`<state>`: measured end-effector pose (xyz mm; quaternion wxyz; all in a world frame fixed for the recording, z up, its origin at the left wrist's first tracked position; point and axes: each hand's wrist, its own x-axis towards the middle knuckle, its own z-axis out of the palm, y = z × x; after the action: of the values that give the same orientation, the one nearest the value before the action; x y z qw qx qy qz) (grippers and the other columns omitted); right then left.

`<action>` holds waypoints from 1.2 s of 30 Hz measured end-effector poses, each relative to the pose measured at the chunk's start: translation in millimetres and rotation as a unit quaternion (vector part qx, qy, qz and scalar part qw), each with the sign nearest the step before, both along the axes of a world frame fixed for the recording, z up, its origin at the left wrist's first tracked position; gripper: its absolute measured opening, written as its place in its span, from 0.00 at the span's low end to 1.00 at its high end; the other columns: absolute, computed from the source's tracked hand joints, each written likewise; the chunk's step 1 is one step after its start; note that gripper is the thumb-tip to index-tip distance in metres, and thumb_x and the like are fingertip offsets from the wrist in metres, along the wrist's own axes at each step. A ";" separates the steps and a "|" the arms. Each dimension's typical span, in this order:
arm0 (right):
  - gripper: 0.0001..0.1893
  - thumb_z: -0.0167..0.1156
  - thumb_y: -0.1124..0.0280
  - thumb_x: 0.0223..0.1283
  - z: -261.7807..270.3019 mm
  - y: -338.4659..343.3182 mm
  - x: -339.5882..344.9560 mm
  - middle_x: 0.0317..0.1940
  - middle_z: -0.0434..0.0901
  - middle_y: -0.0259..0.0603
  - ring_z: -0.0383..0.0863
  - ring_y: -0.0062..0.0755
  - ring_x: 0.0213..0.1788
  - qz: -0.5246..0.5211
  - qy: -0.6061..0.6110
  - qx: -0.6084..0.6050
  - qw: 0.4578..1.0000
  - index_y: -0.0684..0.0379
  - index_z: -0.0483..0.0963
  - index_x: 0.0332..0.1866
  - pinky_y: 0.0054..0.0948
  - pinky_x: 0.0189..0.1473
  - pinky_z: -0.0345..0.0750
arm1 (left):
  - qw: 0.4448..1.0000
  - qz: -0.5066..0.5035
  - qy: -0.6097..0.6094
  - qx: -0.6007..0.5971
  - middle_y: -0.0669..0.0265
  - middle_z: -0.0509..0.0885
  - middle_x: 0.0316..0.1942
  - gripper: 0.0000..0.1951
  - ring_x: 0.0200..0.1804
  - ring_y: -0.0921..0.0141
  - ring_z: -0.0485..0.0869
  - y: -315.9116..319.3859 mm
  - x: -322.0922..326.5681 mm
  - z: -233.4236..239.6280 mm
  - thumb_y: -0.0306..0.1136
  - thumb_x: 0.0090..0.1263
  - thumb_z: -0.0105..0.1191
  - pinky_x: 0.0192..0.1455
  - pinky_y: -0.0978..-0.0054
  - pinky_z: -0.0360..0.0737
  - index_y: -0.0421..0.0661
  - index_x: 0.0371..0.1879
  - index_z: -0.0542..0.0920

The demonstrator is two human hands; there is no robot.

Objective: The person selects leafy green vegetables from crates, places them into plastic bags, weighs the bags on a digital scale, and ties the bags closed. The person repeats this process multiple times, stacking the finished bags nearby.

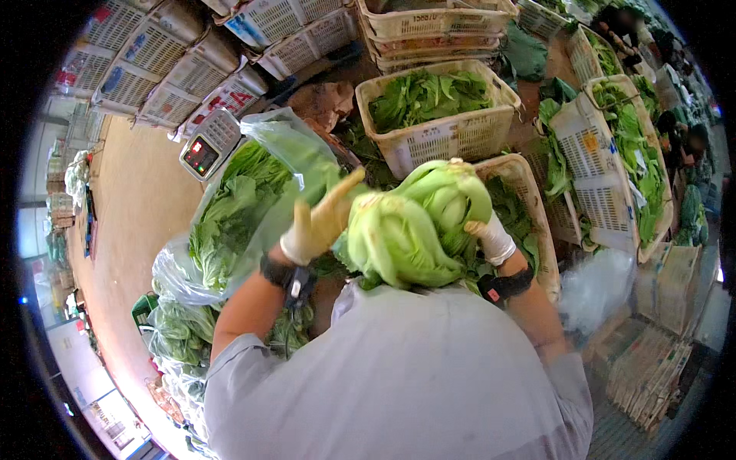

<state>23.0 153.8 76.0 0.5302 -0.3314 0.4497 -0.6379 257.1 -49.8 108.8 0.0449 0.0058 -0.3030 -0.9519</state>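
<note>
Two large heads of leafy greens with thick pale stalks, a nearer head (pixel 397 241) and a farther head (pixel 445 198), are bunched in front of my chest with their cut bases upward. My right hand (pixel 489 236), in a pale glove, grips them from the right side; its thumb shows and its other fingers are hidden. On the left, my gloved left hand (pixel 322 215) is blurred, with thumb and fingers spread beside the nearer head. Left of that hand, a clear plastic bag (pixel 290 135) holds more leafy greens (pixel 236 201) next to a digital scale display (pixel 201 155).
A plastic crate of loose leaves (pixel 443 123) stands ahead, with another crate (pixel 543 230) at my right. Stacked crates (pixel 437 26) rise behind them. Bagged greens (pixel 184 330) lie at lower left. Crates of greens (pixel 598 167) and people (pixel 627 29) are at far right.
</note>
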 end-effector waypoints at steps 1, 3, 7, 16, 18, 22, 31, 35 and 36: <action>0.51 0.73 0.57 0.41 -2.9 10.4 -4.2 0.63 0.62 0.38 0.62 0.31 0.65 -0.023 -0.057 0.032 0.998 0.57 0.49 0.70 0.32 0.66 0.59 | 0.985 0.013 -0.054 -0.164 0.54 0.48 0.72 0.57 0.72 0.61 0.51 12.7 -0.2 4.4 0.63 0.51 0.60 0.73 0.62 0.49 0.47 0.72 0.40; 0.48 0.72 0.60 0.43 -6.6 23.7 -8.0 0.62 0.63 0.37 0.63 0.31 0.63 -0.045 -0.118 0.062 0.990 0.58 0.52 0.69 0.32 0.66 0.60 | 0.914 0.056 -0.039 -0.400 0.57 0.45 0.73 0.62 0.73 0.62 0.52 36.8 7.0 -4.3 0.55 0.48 0.68 0.73 0.63 0.49 0.47 0.72 0.34; 0.43 0.68 0.64 0.48 7.1 21.5 -32.2 0.61 0.65 0.40 0.64 0.32 0.63 -0.110 -0.035 0.017 0.993 0.60 0.53 0.69 0.31 0.66 0.60 | 0.942 0.177 -0.103 -0.265 0.63 0.58 0.68 0.60 0.68 0.67 0.59 80.0 -48.6 -8.0 0.40 0.44 0.74 0.70 0.65 0.58 0.46 0.72 0.42; 0.34 0.63 0.64 0.55 44.0 64.2 -76.2 0.58 0.70 0.47 0.72 0.36 0.58 -0.246 0.415 -0.064 0.874 0.62 0.58 0.66 0.35 0.59 0.71 | 0.729 0.359 -0.007 -0.582 0.63 0.76 0.51 0.35 0.56 0.61 0.73 109.8 -59.0 48.3 0.32 0.44 0.72 0.66 0.55 0.62 0.45 0.55 0.71; 0.36 0.63 0.62 0.54 42.2 84.5 -57.6 0.59 0.69 0.47 0.71 0.37 0.58 -0.258 0.380 -0.046 0.887 0.62 0.58 0.66 0.35 0.59 0.71 | 0.536 0.376 0.072 -0.753 0.64 0.76 0.46 0.27 0.53 0.61 0.75 121.5 -46.8 63.2 0.34 0.43 0.69 0.67 0.49 0.56 0.52 0.47 0.77; 0.39 0.64 0.58 0.52 50.4 98.2 -33.8 0.59 0.68 0.46 0.70 0.37 0.59 -0.245 0.195 -0.035 0.949 0.62 0.57 0.67 0.36 0.60 0.70 | 0.419 0.375 0.108 -0.820 0.68 0.74 0.42 0.19 0.51 0.64 0.75 141.5 -32.2 58.8 0.35 0.44 0.64 0.68 0.48 0.50 0.61 0.40 0.81; 0.45 0.65 0.48 0.48 66.9 50.0 9.7 0.61 0.67 0.44 0.68 0.38 0.61 -0.129 0.150 -0.046 0.979 0.60 0.54 0.68 0.37 0.61 0.70 | 0.611 0.361 -0.106 -0.697 0.59 0.76 0.44 0.43 0.47 0.59 0.75 147.8 -2.1 59.0 0.42 0.38 0.70 0.57 0.62 0.67 0.46 0.60 0.70; 0.49 0.66 0.45 0.47 79.9 16.6 31.9 0.63 0.64 0.44 0.67 0.39 0.62 -0.065 0.132 -0.031 0.989 0.59 0.51 0.70 0.38 0.62 0.69 | 0.697 0.370 -0.148 -0.596 0.55 0.72 0.58 0.52 0.56 0.55 0.72 144.3 17.2 43.2 0.45 0.34 0.73 0.61 0.64 0.66 0.42 0.65 0.63; 0.50 0.66 0.46 0.47 83.2 6.2 39.0 0.63 0.63 0.44 0.66 0.39 0.62 -0.053 0.132 -0.021 0.990 0.59 0.49 0.70 0.38 0.62 0.68 | 0.705 0.380 -0.147 -0.581 0.55 0.71 0.59 0.52 0.58 0.56 0.71 139.8 24.1 39.0 0.47 0.35 0.73 0.62 0.64 0.65 0.41 0.64 0.63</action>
<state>62.0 160.1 159.2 0.4245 -0.3996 0.5187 -0.6253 281.2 90.0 147.8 0.3519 0.2331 -0.7707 -0.4773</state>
